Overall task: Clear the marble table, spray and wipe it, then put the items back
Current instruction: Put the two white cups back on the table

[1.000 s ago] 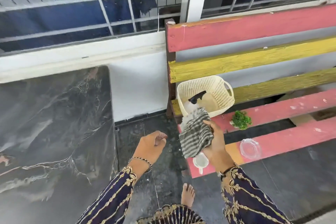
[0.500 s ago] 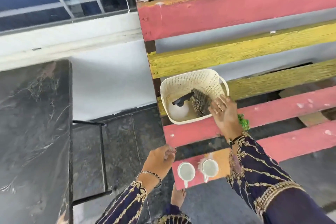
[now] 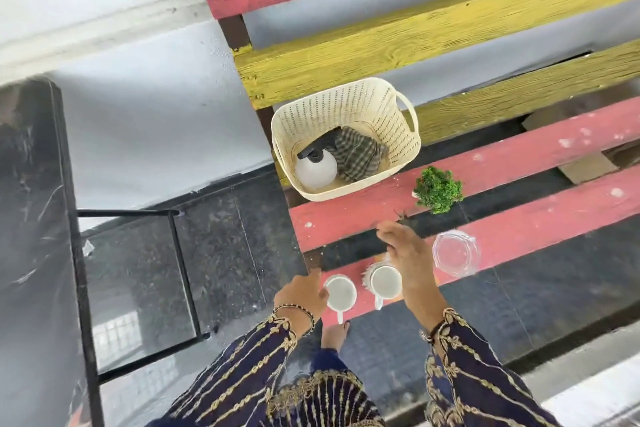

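A cream basket (image 3: 391, 107) stands on the red and yellow bench (image 3: 519, 149). Inside it lie a white spray bottle (image 3: 316, 168) and a striped cloth (image 3: 356, 152). Two white cups sit on the front slat: the left cup (image 3: 341, 293) and the right cup (image 3: 384, 282). My left hand (image 3: 301, 295) hovers with loosely curled fingers right beside the left cup, holding nothing. My right hand (image 3: 405, 253) is flat and empty above the right cup. A small green plant (image 3: 438, 189) and a clear glass dish (image 3: 455, 253) rest to the right. The dark marble table (image 3: 31, 218) is at the left.
The table's black metal frame (image 3: 180, 253) juts out between table and bench above a dark tiled floor. My bare foot (image 3: 334, 334) stands under the bench edge. A white wall runs behind, and a cardboard piece (image 3: 585, 168) lies beneath the slats.
My right hand dropped the striped cloth into the basket and drew back down over the cups. The view swung right and down, toward the bench. My left hand came up beside the left cup.
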A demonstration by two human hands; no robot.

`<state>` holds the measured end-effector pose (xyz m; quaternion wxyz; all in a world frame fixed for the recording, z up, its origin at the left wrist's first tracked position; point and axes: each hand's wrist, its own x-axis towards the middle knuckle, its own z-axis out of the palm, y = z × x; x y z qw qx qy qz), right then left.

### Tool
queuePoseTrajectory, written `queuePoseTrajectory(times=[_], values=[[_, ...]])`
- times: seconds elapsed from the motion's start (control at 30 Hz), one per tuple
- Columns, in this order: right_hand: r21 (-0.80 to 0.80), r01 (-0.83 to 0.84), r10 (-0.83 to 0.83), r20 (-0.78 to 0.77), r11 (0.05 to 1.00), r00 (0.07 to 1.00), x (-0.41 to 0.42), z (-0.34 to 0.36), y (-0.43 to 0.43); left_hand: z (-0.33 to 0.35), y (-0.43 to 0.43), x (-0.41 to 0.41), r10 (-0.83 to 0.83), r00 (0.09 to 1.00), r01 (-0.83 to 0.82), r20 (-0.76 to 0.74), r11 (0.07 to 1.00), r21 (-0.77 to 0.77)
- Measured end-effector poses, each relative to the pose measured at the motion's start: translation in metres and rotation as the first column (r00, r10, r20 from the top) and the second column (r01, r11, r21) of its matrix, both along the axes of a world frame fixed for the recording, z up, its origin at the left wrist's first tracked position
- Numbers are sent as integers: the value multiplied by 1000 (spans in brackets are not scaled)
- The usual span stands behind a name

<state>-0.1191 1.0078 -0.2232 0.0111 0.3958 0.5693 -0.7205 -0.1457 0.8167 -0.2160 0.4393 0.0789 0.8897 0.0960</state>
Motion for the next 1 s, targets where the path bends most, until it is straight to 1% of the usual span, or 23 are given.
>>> queuePoseTrajectory(times=[0.03,0.07,0.1,0.13,0.2,0.23,0.27,0.33,0.47,0.57,0.67,0.77,0.93,1.0], values=[[136,-128,118,84,982,990,8,-7,1,-6,4,2,-15,1000,15,-3,1000,-22],[237,-251,205,201,939,958,17,-16,2,-14,7,5,-25,1000,25,-2,999,-39],[301,-363,270,309,882,912,24,-23,3,-20,11,7,-29,1000,28,-5,998,-51],[340,-476,338,391,811,856,30,-29,4,-25,14,9,-32,999,31,-10,998,-61],[365,-678,472,510,638,719,40,-43,3,-36,18,13,-30,999,29,-25,998,-59],[369,-741,517,543,561,662,45,-51,2,-43,20,15,-23,999,21,-32,999,-49],[384,-769,543,549,512,636,49,-56,1,-47,20,16,-14,999,12,-40,999,-33],[431,-773,568,524,465,635,55,-66,1,-53,20,17,4,999,-4,-49,1000,0],[460,-767,569,515,448,641,53,-61,-1,-51,14,15,21,998,-19,-52,999,37],[494,-758,581,494,425,647,46,-44,-10,-35,5,11,51,997,-48,-53,997,54],[549,-726,584,451,415,675,37,-17,-28,-6,-14,5,112,989,-102,-97,989,104],[604,-683,590,395,411,704,26,15,-55,32,-43,-3,200,970,-172,-139,967,189],[701,-595,643,253,393,723,10,77,-122,100,-112,-11,377,917,-315,-132,884,345],[719,-580,657,228,384,719,3,102,-155,127,-145,-10,419,893,-330,-162,857,397]])
